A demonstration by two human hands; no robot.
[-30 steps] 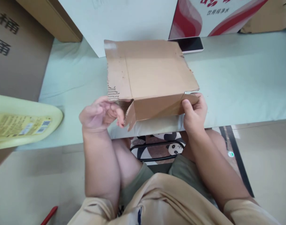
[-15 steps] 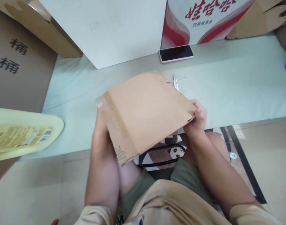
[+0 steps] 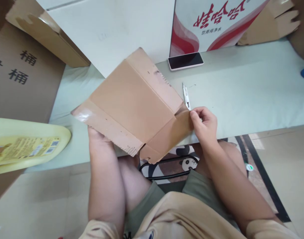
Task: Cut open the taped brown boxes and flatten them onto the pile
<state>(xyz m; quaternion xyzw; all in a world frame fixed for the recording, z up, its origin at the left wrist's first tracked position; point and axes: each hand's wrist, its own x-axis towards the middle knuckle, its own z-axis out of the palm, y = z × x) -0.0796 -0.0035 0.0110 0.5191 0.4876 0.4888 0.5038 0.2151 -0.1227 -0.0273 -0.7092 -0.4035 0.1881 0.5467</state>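
Observation:
A creased piece of brown cardboard [image 3: 132, 99] with folded flaps is held up above the front of the bench. My left hand [image 3: 98, 136] supports it from beneath at its left flap, the fingers mostly hidden under the sheet. With thumb and fingers, my right hand [image 3: 204, 121] pinches the corner of the right-hand flap, which bends up from the main panel. Just beyond that hand a silver utility knife [image 3: 186, 96] lies on the pale green cloth [image 3: 241, 89].
A phone [image 3: 185, 61] rests by a white and red box [image 3: 187, 30] at the back. Brown cartons [image 3: 22, 96] stand on the left, near a yellow bottle [image 3: 30, 142]. Below my hands is a panda-print bag [image 3: 187, 162] between my legs.
The cardboard has turned and tilted, its far corner rising toward the white box. A flap near my right hand has folded out, and my right hand now pinches that flap.

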